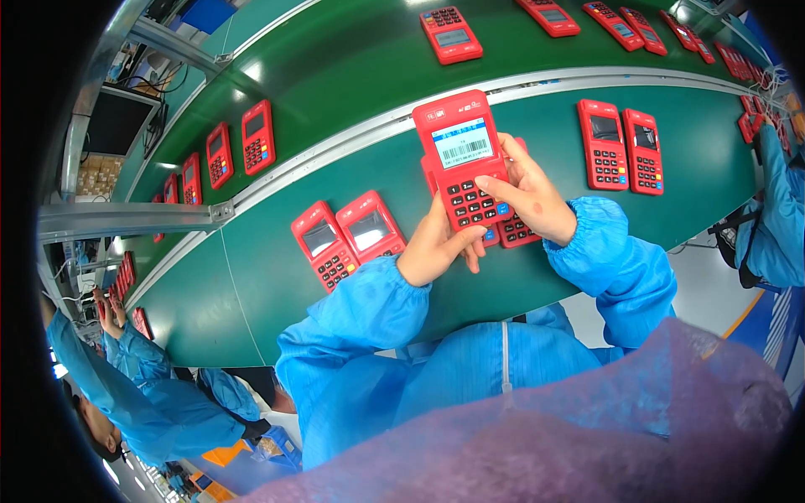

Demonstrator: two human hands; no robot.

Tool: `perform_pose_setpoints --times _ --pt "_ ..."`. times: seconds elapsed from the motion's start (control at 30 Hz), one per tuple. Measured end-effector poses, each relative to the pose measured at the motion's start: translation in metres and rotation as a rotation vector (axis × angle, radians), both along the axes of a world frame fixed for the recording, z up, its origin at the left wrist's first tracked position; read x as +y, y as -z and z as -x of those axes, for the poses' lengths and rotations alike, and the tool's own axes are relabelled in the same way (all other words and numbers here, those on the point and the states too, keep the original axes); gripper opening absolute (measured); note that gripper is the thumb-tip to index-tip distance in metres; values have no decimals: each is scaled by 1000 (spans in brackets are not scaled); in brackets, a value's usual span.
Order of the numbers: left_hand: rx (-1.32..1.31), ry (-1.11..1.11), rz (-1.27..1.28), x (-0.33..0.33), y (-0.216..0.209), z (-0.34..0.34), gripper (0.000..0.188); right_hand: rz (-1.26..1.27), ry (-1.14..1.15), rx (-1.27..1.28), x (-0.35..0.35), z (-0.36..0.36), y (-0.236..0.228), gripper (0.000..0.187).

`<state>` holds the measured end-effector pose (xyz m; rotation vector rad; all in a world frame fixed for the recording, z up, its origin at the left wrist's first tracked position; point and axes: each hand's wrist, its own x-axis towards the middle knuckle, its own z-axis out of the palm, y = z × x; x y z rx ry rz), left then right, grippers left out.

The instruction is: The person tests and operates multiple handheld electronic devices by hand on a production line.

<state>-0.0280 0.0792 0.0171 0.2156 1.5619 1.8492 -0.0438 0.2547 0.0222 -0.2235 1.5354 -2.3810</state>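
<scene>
Both my hands hold up a red card payment terminal point(426, 117) whose lit screen shows a barcode. My left hand point(438, 243) is closed round its lower left side, thumb near the bottom keys. My right hand point(528, 189) grips the right edge, its thumb on the keypad. Beneath it, partly hidden, more red terminals point(520, 232) lie on the green bench. Left of my left hand, two terminals with dark keys lie side by side, one payment terminal point(319, 237) slightly nearer than the other terminal point(369, 230).
Two more terminals point(604, 147) lie on the bench at the right. Beyond a metal rail point(335, 149) runs a green belt point(335, 75) carrying several terminals. A metal post point(134, 222) stands at the left. Co-workers in blue sit on the left point(168, 411) and right point(780, 214).
</scene>
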Motion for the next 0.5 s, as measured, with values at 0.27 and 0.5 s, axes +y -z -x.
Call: perform_pose_setpoints --times 0.27,0.5 --pt "-42 0 -3 1 -9 4 56 -26 -86 7 9 0 -5 66" --pt "-46 21 11 0 -7 6 61 -34 -122 -20 8 1 -5 84"
